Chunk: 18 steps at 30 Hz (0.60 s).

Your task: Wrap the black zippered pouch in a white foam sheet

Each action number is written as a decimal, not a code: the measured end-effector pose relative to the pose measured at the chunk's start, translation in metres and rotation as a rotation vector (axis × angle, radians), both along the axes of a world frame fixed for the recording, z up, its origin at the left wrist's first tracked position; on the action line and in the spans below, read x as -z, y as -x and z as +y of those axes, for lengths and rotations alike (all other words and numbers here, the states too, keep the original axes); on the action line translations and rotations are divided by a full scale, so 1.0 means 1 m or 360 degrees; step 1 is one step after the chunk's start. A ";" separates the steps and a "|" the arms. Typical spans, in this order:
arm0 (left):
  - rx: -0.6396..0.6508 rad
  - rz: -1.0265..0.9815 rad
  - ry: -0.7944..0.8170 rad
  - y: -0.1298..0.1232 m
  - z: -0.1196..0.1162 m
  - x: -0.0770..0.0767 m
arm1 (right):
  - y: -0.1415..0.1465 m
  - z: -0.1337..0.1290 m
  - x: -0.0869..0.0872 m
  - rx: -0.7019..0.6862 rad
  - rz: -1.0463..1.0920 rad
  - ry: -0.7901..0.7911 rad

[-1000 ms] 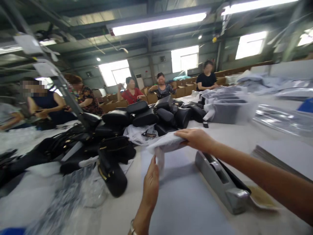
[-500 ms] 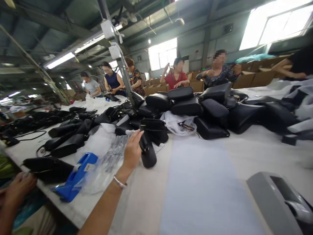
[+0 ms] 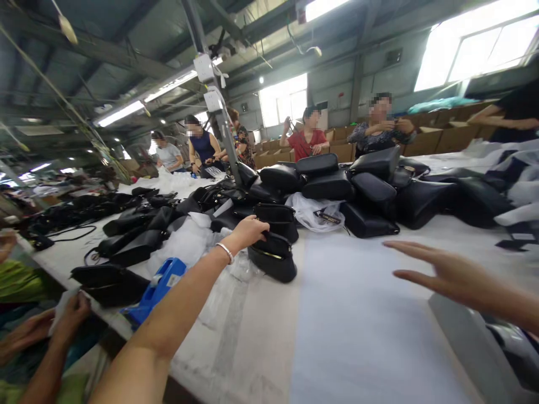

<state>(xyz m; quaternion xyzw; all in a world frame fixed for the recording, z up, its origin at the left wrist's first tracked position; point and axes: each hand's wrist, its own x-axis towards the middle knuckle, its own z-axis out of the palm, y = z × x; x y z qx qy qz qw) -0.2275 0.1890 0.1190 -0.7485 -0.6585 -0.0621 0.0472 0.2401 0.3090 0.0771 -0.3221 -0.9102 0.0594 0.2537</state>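
My left hand [image 3: 250,229], a light bangle on its wrist, is closed on the top edge of a small black handbag [image 3: 273,259] with a gold-coloured strip on its side. The bag stands on the white table in front of another black bag [image 3: 278,216]. My right hand [image 3: 442,272] hovers over the table's right side with fingers stretched out and nothing in them. Below it is a grey tape dispenser [image 3: 458,342], partly hidden by the forearm.
Black bags [image 3: 324,182] are heaped along the table's middle, with a clear plastic bag [image 3: 314,212] in front. A blue tape dispenser [image 3: 162,286] lies at left beside crumpled plastic. A co-worker's hands [image 3: 71,317] hold something white at the near left edge. Several people work across the table.
My left hand has gone from flat fingers beside the bag to a grip on its top, and the bag has turned broadside. My right hand has come into view from the right.
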 end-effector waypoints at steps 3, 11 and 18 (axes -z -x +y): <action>0.0015 -0.0129 -0.0010 -0.027 -0.015 0.001 | 0.077 -0.036 0.019 -0.0230 0.0012 0.0349; 0.0203 -0.0730 -0.0016 -0.055 -0.057 0.014 | 0.185 -0.063 0.046 -0.0476 0.0391 0.0972; -0.0059 -0.1205 -0.0182 -0.026 -0.101 0.068 | 0.174 -0.076 0.037 -0.0480 0.0450 0.0877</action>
